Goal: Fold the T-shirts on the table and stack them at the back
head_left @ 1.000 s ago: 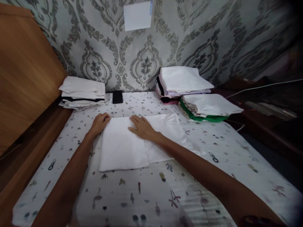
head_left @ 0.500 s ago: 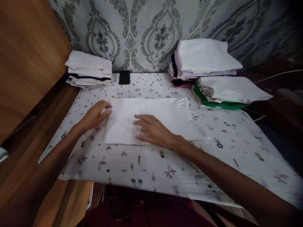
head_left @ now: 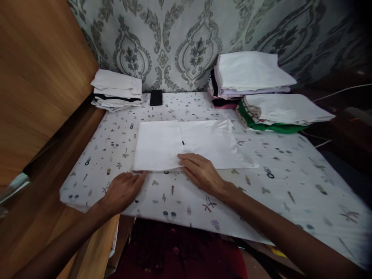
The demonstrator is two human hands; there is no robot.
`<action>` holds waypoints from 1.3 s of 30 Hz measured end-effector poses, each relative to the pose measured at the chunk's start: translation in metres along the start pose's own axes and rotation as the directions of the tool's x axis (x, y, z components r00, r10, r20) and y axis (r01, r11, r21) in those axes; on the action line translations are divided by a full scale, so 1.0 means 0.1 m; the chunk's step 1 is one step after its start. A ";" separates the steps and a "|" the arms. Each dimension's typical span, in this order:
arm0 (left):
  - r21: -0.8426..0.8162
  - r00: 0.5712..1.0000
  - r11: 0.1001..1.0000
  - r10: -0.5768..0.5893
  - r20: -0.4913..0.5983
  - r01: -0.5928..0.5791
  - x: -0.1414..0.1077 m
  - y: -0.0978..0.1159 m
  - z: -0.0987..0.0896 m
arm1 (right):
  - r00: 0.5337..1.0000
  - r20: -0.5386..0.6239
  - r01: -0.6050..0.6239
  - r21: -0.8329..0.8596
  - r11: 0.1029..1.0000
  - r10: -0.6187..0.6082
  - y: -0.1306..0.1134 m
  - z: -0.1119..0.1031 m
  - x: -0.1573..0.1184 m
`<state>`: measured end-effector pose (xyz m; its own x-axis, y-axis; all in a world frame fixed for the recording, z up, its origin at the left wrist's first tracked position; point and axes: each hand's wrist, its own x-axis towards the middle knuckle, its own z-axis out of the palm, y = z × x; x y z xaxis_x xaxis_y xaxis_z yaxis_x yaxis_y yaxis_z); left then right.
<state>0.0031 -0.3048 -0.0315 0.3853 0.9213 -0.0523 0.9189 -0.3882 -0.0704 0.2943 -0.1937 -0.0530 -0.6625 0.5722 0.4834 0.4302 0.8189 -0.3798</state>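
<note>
A grey patterned wall covering (head_left: 162, 58) stands behind a counter (head_left: 192, 201) dressed in a printed white sheet. The right grip is released: the right hand (head_left: 203, 172) lies with fingers extended and close together, their tips on the white cloth (head_left: 157, 143) by its near edge, around where the doubled part meets the thinner part. The left hand (head_left: 123, 192) has its fingers curled at the near left corner; whether it pinches the fabric, I cannot tell. From both hands the cloth reaches away toward the wall, its long axis running left to right across the counter. The left hand is nearer the doubled end; the right hand is nearer the thinner, creased end. Farther out, a folded stack (head_left: 117, 87) and a flat black object (head_left: 156, 97) sit back left, and two more piles, one tall (head_left: 252, 69), one green-bottomed (head_left: 285, 108), back right.
</note>
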 end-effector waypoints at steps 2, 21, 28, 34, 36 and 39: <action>0.041 0.995 0.997 -0.062 0.076 0.059 0.00 0.03 -0.02 | 0.999 -0.042 0.028 -0.005 1.000 -0.028 -0.02 -0.01 0.02; 0.186 0.950 0.951 -0.275 0.150 0.246 -0.20 0.18 -0.12 | 0.990 0.029 0.135 0.007 0.991 -0.135 0.02 0.06 -0.03; 0.112 0.933 0.949 -0.312 0.178 0.296 -0.20 0.04 -0.27 | 0.991 0.031 0.132 -0.008 0.991 -0.132 0.03 0.03 -0.04; 0.063 0.901 0.911 -0.413 0.130 0.408 0.04 -0.03 -0.33 | 0.981 0.037 0.193 -0.034 0.981 -0.192 0.00 0.02 -0.04; 0.056 0.918 0.927 -0.376 0.129 0.372 0.09 -0.04 -0.30 | 0.980 0.032 0.199 -0.031 0.979 -0.198 -0.02 -0.02 -0.03; 0.012 0.932 0.943 -0.332 0.146 0.334 0.09 -0.08 -0.27 | 0.980 0.030 0.195 0.010 0.981 -0.195 -0.06 -0.08 -0.01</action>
<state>0.0015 -0.2925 -0.0041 0.0417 0.9845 -0.1706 0.9937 -0.0587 -0.0959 0.2980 -0.1988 -0.0450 -0.7520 0.3999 0.5240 0.2870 0.9143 -0.2859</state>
